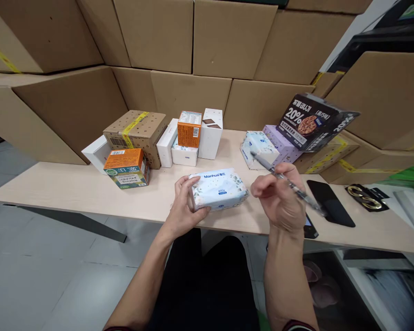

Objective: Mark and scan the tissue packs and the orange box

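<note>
**Presently on the bench: tissue pack and pen, both in hand**

Item one: soft white-and-blue plastic tissue pack with leaf print (218, 189), lying flat near the front edge of the pale wooden table (72, 188), at centre. The left hand (183, 206) clasps its left end, thumb on top, fingers wrapped under and clamped on the pack.

Item two: slim grey ballpoint pen (287, 183), pinched between the curled fingers of the right hand (279, 200), tip slanting toward 10 o'clock, just beside the pack's right end.

At 10 o'clock of the pack: orange-and-green carton (127, 167), brown perforated cardboard box (136, 133). At 12 o'clock: white boxes, one topped by an orange packet (189, 128). At 1 o'clock: second pale tissue pack (258, 148), lilac box (282, 144), black printed carton marked 20% (312, 122). At 3 o'clock: flat black phone (330, 203). Behind all: stacked brown cardboard cartons (227, 41).
</note>
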Tool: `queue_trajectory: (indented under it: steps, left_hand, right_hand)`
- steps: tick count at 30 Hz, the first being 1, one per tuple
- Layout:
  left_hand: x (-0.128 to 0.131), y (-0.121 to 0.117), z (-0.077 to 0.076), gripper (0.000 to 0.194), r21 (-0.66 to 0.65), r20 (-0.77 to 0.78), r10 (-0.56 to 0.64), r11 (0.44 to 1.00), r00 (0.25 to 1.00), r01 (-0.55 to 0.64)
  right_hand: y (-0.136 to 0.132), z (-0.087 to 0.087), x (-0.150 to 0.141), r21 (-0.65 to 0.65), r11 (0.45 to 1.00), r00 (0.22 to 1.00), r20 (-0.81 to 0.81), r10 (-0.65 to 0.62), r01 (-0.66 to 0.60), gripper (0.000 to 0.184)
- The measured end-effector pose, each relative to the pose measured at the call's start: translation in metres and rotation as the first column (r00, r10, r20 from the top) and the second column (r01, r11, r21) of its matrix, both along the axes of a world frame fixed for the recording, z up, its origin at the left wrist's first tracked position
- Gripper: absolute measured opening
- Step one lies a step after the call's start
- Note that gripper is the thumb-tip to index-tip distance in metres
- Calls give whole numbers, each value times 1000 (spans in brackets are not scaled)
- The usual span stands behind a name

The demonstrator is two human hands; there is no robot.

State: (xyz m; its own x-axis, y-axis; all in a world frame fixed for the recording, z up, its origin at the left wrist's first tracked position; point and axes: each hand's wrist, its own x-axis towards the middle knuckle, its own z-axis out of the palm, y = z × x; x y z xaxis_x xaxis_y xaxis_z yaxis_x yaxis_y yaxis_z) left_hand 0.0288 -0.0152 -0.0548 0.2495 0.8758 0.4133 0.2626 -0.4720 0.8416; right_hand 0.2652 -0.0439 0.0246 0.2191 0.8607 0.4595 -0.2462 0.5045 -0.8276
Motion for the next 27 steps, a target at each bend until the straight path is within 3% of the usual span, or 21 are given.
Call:
queue_trajectory:
  steps: [2,6,9,13,18,27]
  left_hand:
    - [1,0,0,77,23,-10,-2,1000,1000,2]
    - [1,2,-2,77,47,24,-17,999,1000,15]
    - [1,3,-4,76,58,44,-17,998,999,15]
    - [1,5,-7,79,68,49,-7,998,999,4]
    - [1,5,-6,79,63,51,-3,998,999,0]
    - [1,5,-9,80,40,69,-16,999,997,13]
  right_hand:
    - [5,0,-10,-11,1000,1000,15,-4,4,29]
    - [19,-8,-26,-165,981,989,85,119,-104,55]
    - [25,-17,-31,-226,970,970,199,140,-94,38]
    - [24,-25,-36,-213,977,968,242,61,-8,28]
    - [20,-28,-40,-217,973,965,261,-21,80,31]
    - [19,-30,-39,-118,979,863,497,-89,169,27]
